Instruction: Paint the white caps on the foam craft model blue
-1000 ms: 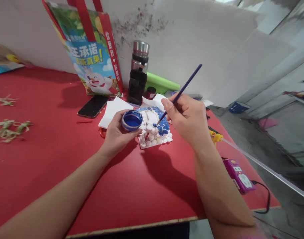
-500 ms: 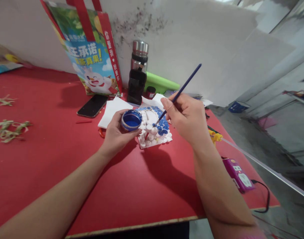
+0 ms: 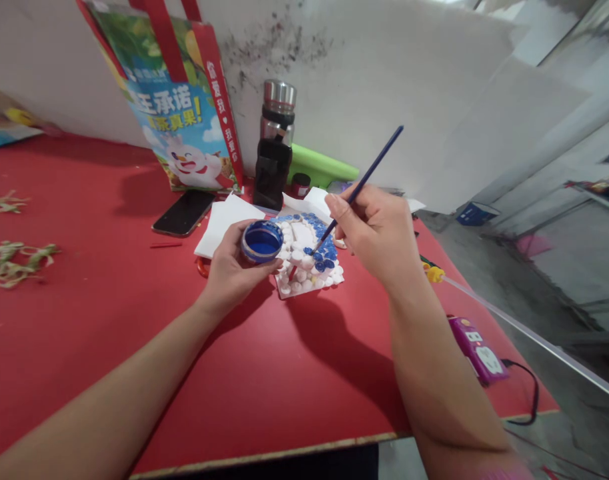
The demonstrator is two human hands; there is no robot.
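Observation:
My left hand [image 3: 234,270] is closed around a small open jar of blue paint [image 3: 262,243], held just left of a white craft piece [image 3: 297,283]. That piece is covered with small round white lumps, and those along its upper and right parts are painted blue. Pinched in my right hand [image 3: 377,230] is a slim dark blue paintbrush [image 3: 377,165], slanting down to the left. Its tip meets the lumps near the middle of the piece, at the border between blue and white.
Behind stand a black-and-steel bottle [image 3: 274,147] and a printed bag [image 3: 184,120]. A phone [image 3: 183,213] and white paper [image 3: 227,223] lie to the left. At right are a glue gun with a yellow nozzle [image 3: 434,274] and a purple power socket [image 3: 477,350].
The brush tip has shifted very slightly to the right over the lumps. My left hand keeps the jar in almost the same place.

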